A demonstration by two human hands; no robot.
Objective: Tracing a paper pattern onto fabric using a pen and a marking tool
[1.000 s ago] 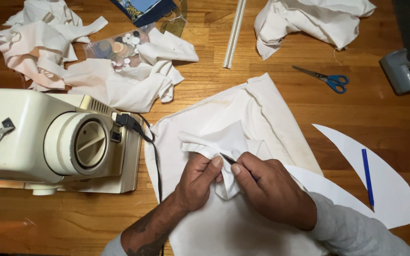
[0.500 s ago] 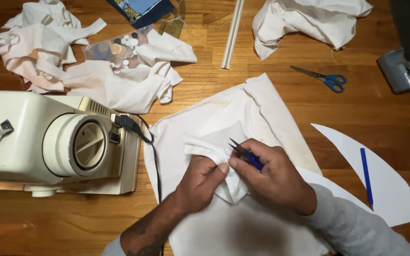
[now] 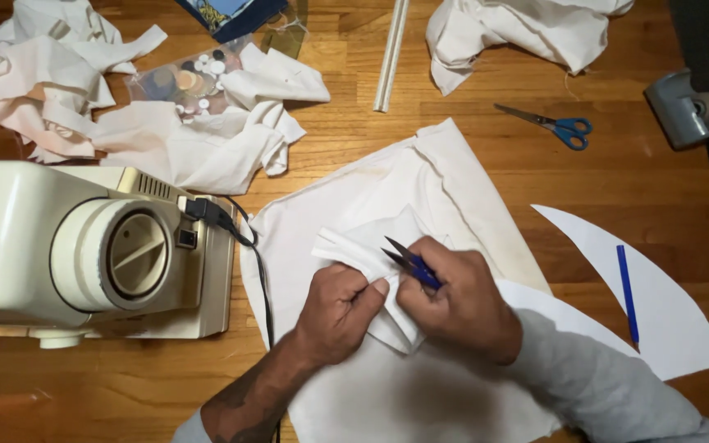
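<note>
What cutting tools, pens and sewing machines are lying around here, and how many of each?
Thread snips, in the right hand: 1
Blue-handled scissors: 1
Blue pen: 1
Sewing machine: 1
Total: 4
The left hand pinches the folded white fabric beside the snips.
</note>
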